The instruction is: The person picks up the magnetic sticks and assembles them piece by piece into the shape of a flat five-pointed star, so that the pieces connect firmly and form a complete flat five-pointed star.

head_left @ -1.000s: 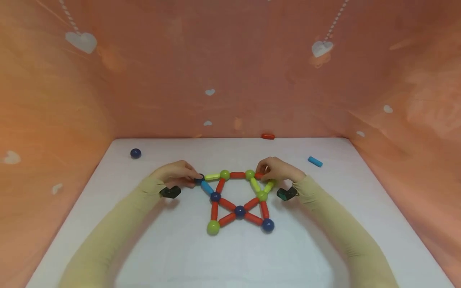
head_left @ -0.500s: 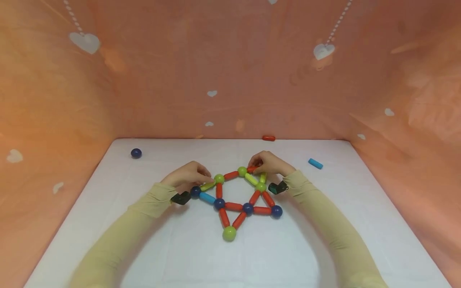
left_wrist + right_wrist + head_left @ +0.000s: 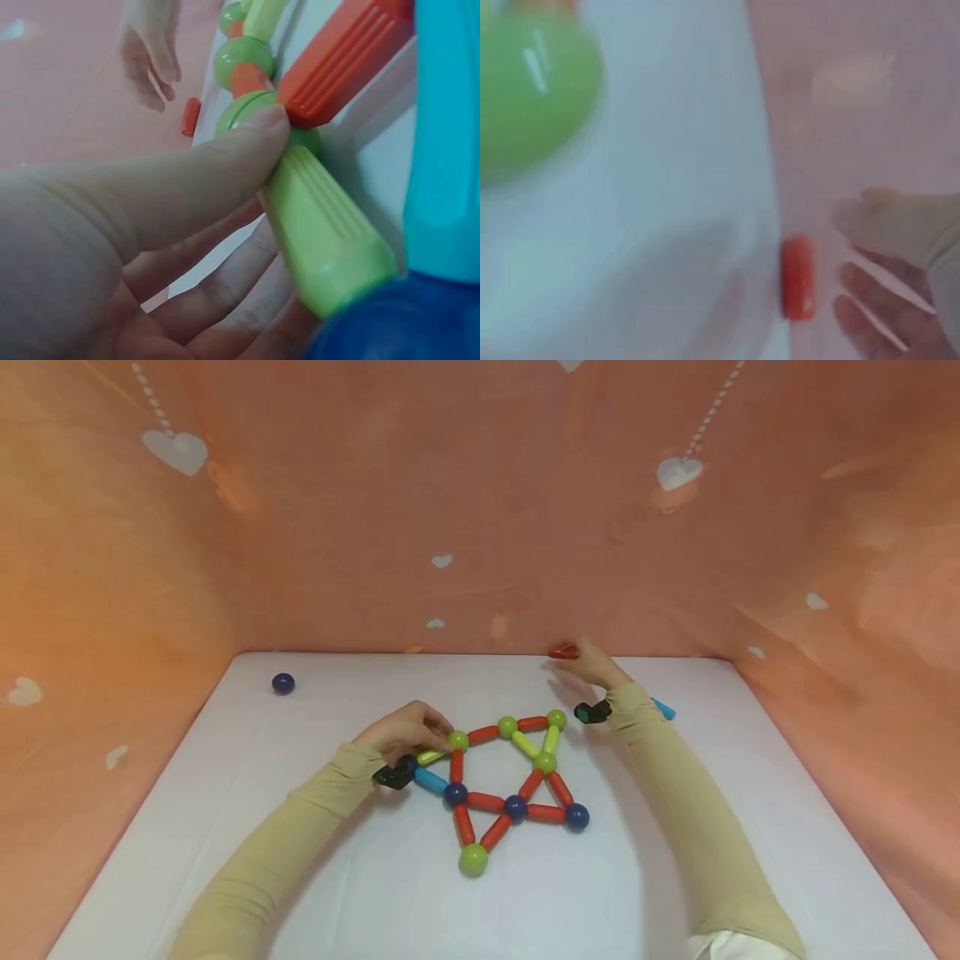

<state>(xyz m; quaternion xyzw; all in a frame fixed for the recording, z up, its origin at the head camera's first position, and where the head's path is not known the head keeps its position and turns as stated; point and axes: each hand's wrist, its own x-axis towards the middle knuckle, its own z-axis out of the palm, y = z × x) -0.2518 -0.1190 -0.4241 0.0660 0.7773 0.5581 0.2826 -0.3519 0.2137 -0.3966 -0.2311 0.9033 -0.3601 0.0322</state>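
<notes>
A flat, star-like frame of magnetic rods and balls lies on the white table (image 3: 375,902). My left hand (image 3: 401,727) pinches a green ball (image 3: 458,741) at its upper left; in the left wrist view the thumb lies on that ball, beside a yellow-green rod (image 3: 330,232). A blue rod (image 3: 430,781) and a dark blue ball (image 3: 405,322) adjoin there. At the table's far edge, my right hand (image 3: 592,664) reaches beside a loose red rod (image 3: 798,277). Its fingers are spread and apart from the rod in the right wrist view.
A loose dark blue ball (image 3: 282,684) sits at the back left. Partly behind the right sleeve lies a loose light blue rod (image 3: 663,709). An orange-pink cloth (image 3: 337,527) with pale hearts rises behind and at both sides of the table.
The frame has turned, its lower green ball moving right. My right hand has left the frame's upper right and moved back to the loose red rod. My left hand has shifted to a green ball.
</notes>
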